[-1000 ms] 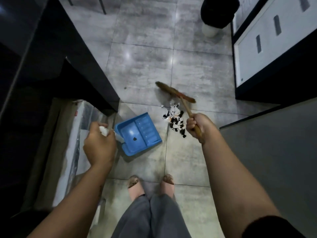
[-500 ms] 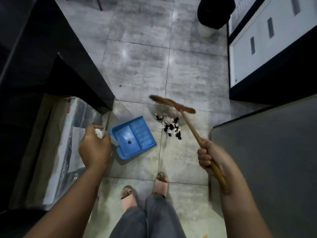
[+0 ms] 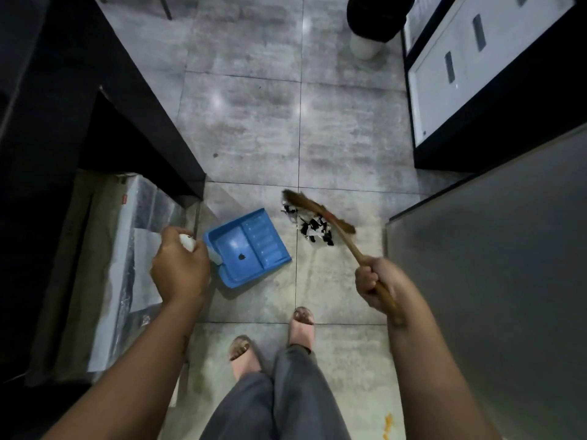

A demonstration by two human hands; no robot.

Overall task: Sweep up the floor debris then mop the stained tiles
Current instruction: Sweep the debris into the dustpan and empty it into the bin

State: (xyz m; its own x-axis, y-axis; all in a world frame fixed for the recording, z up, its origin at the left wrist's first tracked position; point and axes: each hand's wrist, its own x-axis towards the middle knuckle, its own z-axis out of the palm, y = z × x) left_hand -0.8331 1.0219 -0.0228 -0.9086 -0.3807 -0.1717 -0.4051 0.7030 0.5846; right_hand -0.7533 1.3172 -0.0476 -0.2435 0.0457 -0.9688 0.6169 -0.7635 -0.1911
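View from the head camera, looking down a narrow strip of grey tiled floor (image 3: pixel 254 122).

The left hand (image 3: pixel 179 268) is closed round the white handle (image 3: pixel 188 243) of one blue plastic dustpan (image 3: pixel 251 246). The dustpan sits flat on the floor with its open lip turned toward the debris, and a single black scrap (image 3: pixel 242 257) lies inside it.

The right hand (image 3: pixel 376 284) is fisted round the wooden shaft of one short brown-bristled hand broom (image 3: pixel 320 211). The bristle head touches the far edge of one pile of black and white paper scraps (image 3: pixel 313 229). The pile lies just beside the dustpan's lip, apart from it, straddling a grout line.

Surroundings:
- A dark counter (image 3: pixel 63 90) fills the left side; its corner ends just behind the dustpan.
- One flat plastic-wrapped package (image 3: pixel 127 265) lies below the counter, under the left hand.
- A plain grey panel (image 3: pixel 508 281) closes the right side, near the right hand.
- Beyond the panel stands a white panel in a black frame (image 3: pixel 476 74).
- One dark bin with a white base (image 3: pixel 370 23) stands at the far end of the floor.

Two sandalled feet (image 3: pixel 301 325) and grey trousers (image 3: pixel 276 404) occupy the lower centre. One orange stain (image 3: pixel 388 423) marks the tile at the lower right, and a pale yellowish discolouration (image 3: pixel 333 274) spreads over the tile between the pile and the feet.
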